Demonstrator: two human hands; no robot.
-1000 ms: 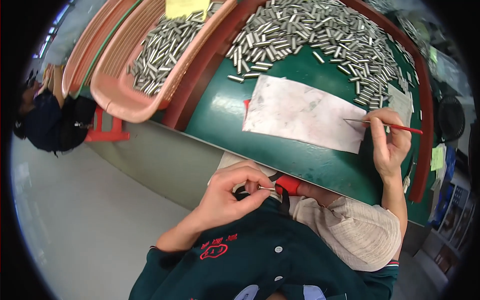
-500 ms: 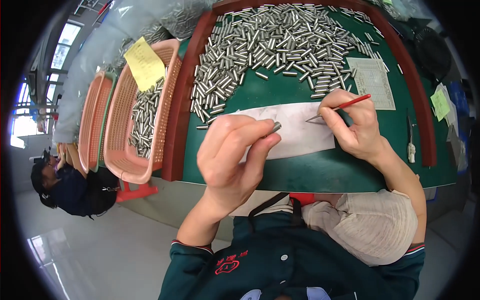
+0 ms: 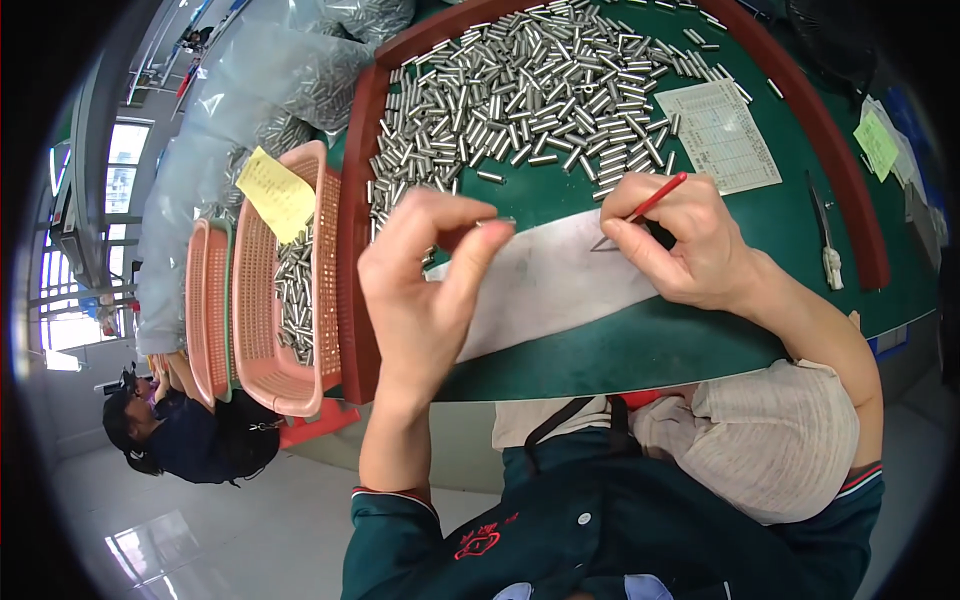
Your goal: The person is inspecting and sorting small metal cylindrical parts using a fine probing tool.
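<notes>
We note the left hand (image 3: 425, 270) pinching a small pin (image 3: 497, 221) between thumb and forefinger, raised by the white cloth's (image 3: 560, 282) far left edge, presumably to keep it apart from the far pile of pins (image 3: 540, 90). Our right hand (image 3: 688, 240) is closed pen-fashion around a red-handled pick (image 3: 657, 196), likely for fine control. The pin appears grey, metallic, mostly hidden by fingertips.

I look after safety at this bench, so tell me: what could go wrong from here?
The small metal pin is pinched at the fingertips of the left hand, so it might slip and get lost among the loose pins.
The red-handled tool in the right hand has its thin tip angled leftward, so it could prick the left hand if they meet.
</notes>
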